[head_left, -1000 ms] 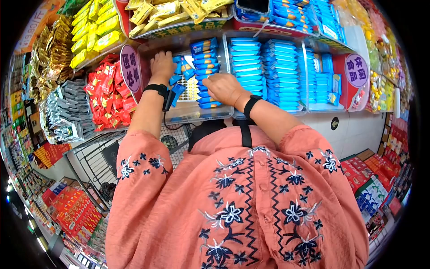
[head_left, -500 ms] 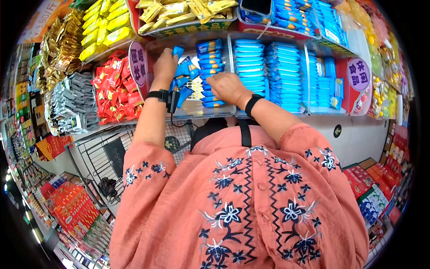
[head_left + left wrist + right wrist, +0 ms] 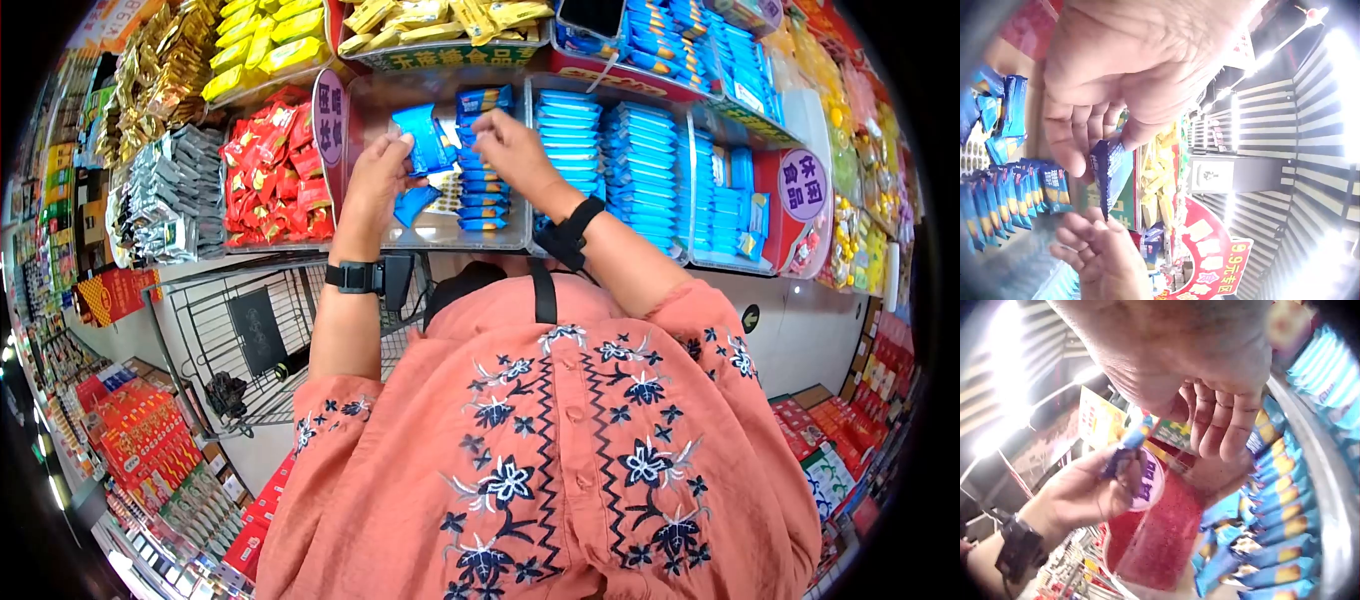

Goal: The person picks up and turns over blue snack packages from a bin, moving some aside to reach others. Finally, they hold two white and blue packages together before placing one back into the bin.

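My left hand [image 3: 374, 182] pinches a blue snack packet [image 3: 425, 138] between thumb and fingers, raised over a clear plastic bin [image 3: 372, 98]. In the left wrist view the held packet [image 3: 1110, 174] shows nearly edge-on. To its right, my right hand [image 3: 516, 156] hovers above a row of blue packets [image 3: 483, 198] standing on edge. The right wrist view shows its fingers [image 3: 1233, 428] loosely bent, with nothing between them. A few loose blue packets [image 3: 1215, 567] lie in the bin beside the row, on a perforated liner [image 3: 447, 193].
Neighbouring bins hold stacked blue packets [image 3: 637, 180] on the right and red packets [image 3: 275, 170] on the left. Yellow packets [image 3: 400, 22] fill the bin behind. A purple round sign [image 3: 328, 118] stands at the bin's left side. Below is a wire shopping cart [image 3: 300, 320].
My left hand picked up a blue packet from the bin's back left and brought it up and closer to the right hand. The right hand rose off the row of packets.
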A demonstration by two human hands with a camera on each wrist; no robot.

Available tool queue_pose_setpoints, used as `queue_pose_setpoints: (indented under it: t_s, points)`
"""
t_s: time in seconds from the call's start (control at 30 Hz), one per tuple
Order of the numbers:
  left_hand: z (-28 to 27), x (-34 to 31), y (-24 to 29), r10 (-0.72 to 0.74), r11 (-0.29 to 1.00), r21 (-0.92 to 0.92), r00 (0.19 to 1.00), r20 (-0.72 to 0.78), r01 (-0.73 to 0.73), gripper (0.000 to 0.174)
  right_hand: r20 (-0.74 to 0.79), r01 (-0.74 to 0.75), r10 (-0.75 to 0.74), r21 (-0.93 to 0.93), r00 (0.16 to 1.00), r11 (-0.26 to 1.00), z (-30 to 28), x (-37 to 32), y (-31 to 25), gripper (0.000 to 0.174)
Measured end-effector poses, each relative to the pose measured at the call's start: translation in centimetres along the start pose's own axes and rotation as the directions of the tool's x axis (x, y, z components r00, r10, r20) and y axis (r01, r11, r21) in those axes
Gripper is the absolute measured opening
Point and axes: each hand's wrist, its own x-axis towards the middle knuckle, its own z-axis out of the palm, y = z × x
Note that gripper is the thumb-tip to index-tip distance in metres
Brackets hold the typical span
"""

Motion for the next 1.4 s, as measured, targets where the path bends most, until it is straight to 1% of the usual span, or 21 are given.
queue_pose_setpoints:
  t_s: [0.03, 0.13, 0.17, 0.23, 0.27, 0.3, 0.33, 0.4, 0.43, 0.53, 0.57, 0.67, 0.73, 0.77, 0.87, 0.93, 1.1, 1.2, 1.27, 1.4]
  points:
    - [0.2, -0.3, -0.1, 0.004, 0.999, -0.034, 1.0, -0.005, -0.004, 0.027, 0.023, -0.047, 0.047, 0.014, 0.999, 0.999, -0.6, 0.0, -2.5, 0.026]
    - [1.0, -0.5, -0.7, 0.029, 0.999, -0.029, 0.999, -0.027, -0.03, 0.029, 0.084, 0.113, -0.115, 0.024, 0.99, 0.993, -0.7, -0.5, -6.6, 0.033]
    - [1.5, -0.7, -0.6, 0.026, 1.0, -0.014, 0.999, -0.02, -0.026, 0.028, 0.163, 0.125, -0.129, 0.038, 0.978, 0.991, -0.8, -0.5, -7.1, 0.037]
    - [2.6, -1.2, -0.1, 0.016, 1.0, 0.02, 1.0, -0.004, -0.016, 0.026, 0.245, 0.091, -0.1, 0.045, 0.964, 0.995, -0.4, -0.7, -7.1, 0.039]
    - [2.8, -1.2, -0.2, 0.032, 0.999, -0.012, 0.999, 0.02, -0.032, 0.028, 0.285, 0.074, -0.084, 0.046, 0.955, 0.996, -0.4, -0.8, -6.8, 0.04]
    - [2.9, -1.1, -0.3, 0.048, 0.998, -0.044, 0.998, 0.042, -0.046, 0.03, 0.326, -0.035, -0.037, 0.214, 0.945, 0.976, -0.5, -0.9, -7.0, 0.047]
    - [3.1, -1.2, -0.4, 0.064, 0.995, -0.076, 0.996, 0.063, -0.059, 0.032, 0.352, -0.124, 0.031, 0.244, 0.935, 0.962, -1.0, -1.0, -7.3, 0.049]
    - [3.6, -1.6, 0.2, 0.062, 0.996, -0.062, 0.996, 0.066, -0.058, 0.035, 0.41, -0.296, 0.159, 0.296, 0.898, 0.908, -2.2, -0.9, -8.2, 0.052]
    - [3.8, -1.9, 0.3, 0.059, 0.997, -0.054, 0.996, 0.068, -0.056, 0.037, 0.389, -0.343, 0.173, 0.427, 0.905, 0.837, -1.8, -0.5, -7.1, 0.05]
    - [3.5, -2.0, 0.1, 0.06, 0.997, 0.037, 0.995, 0.077, -0.063, 0.039, 0.442, -0.412, 0.183, 0.503, 0.878, 0.759, -2.6, -0.8, -7.3, 0.046]
    - [3.4, -1.9, -0.1, 0.053, 0.998, 0.039, 0.995, 0.089, -0.057, 0.039, 0.455, -0.412, 0.17, 0.509, 0.874, 0.756, -2.6, -0.7, -6.8, 0.044]
    - [3.0, -1.8, -0.2, 0.036, 0.997, 0.07, 0.992, 0.117, -0.044, 0.037, 0.443, -0.448, 0.203, 0.567, 0.874, 0.691, -2.9, -0.6, -5.4, 0.039]
    - [2.6, -1.8, 0.0, 0.031, 0.991, 0.125, 0.991, 0.134, -0.048, 0.035, 0.508, -0.535, 0.225, 0.621, 0.831, 0.573, -3.3, 0.0, -4.6, 0.036]
    - [2.5, -1.8, 0.1, 0.068, 0.987, 0.14, 0.994, 0.091, -0.08, 0.034, 0.54, -0.575, 0.233, 0.641, 0.808, 0.508, -3.5, 0.2, -4.2, 0.034]
    - [2.1, -1.6, 0.5, 0.161, 0.971, 0.183, 0.987, -0.018, -0.155, 0.033, 0.531, -0.586, 0.256, 0.672, 0.807, 0.452, -3.9, 0.4, -4.0, 0.031]
    - [1.6, -1.3, 0.5, 0.2, 0.962, 0.203, 0.978, -0.068, -0.182, 0.032, 0.537, -0.595, 0.264, 0.667, 0.801, 0.448, -4.1, 0.5, -3.8, 0.031]
    - [1.7, -1.4, 0.5, 0.123, 0.974, 0.19, 0.992, -0.001, -0.121, 0.037, 0.532, -0.594, 0.277, 0.636, 0.8, 0.494, -4.1, 0.3, -4.2, 0.035]
    - [1.9, -1.5, 0.4, 0.099, 0.98, 0.173, 0.995, 0.029, -0.102, 0.038, 0.531, -0.6, 0.288, 0.641, 0.797, 0.479, -4.0, 0.4, -4.1, 0.032]
    - [2.0, -1.4, 0.4, 0.09, 0.979, 0.177, 0.995, 0.047, -0.097, 0.038, 0.539, -0.607, 0.294, 0.617, 0.79, 0.5, -4.0, 0.3, -4.3, 0.034]
    - [1.6, -0.9, 0.1, 0.09, 0.975, 0.2, 0.996, 0.027, -0.093, 0.039, 0.537, -0.607, 0.305, 0.584, 0.787, 0.538, -3.9, 0.1, -4.5, 0.037]
